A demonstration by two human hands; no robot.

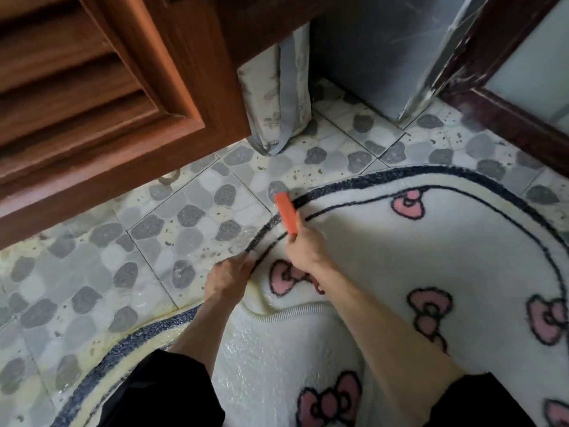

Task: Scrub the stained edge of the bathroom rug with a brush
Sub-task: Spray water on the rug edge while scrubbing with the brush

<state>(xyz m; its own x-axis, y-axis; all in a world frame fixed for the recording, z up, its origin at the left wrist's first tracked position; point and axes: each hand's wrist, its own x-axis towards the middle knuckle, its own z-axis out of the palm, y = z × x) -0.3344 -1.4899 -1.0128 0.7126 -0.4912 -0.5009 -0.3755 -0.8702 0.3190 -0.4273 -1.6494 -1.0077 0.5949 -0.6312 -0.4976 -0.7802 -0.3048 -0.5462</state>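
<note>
The cream-white fluffy bathroom rug [431, 251], patterned with black-outlined pink bows [408, 205] and trimmed with a dark blue-grey woven border [369, 177], lies on the floor and fills the lower right of the view. Its curved left edge runs from the bottom left up through the centre and round to the right. A flat orange plastic brush [288, 214] lies across that border at the centre of the view. Its far end reaches the border's outer rim, and its bristles are turned down, out of sight.

The right hand [303, 248] grips the near end of the brush, fingers clamped round it. Just to its left, the left hand [228, 275] holds the same border. Its fingers [243, 261] are curled and pinch the edge, which looks slightly raised off the floor between the two hands. Both forearms are bare, and black sleeves [160, 392] show at the bottom of the view.

The floor [172, 217] is tiled in a pebble pattern of grey and pale stones with yellowish speckled grout, and it shines wet near the left hand. Beyond it, at upper left, stands a reddish-brown wooden door with louvred slats [92, 87]. Beside the door is a post wrapped in pale grey patterned covering [277, 97], and a dark wooden frame [508, 112] stands at upper right.
</note>
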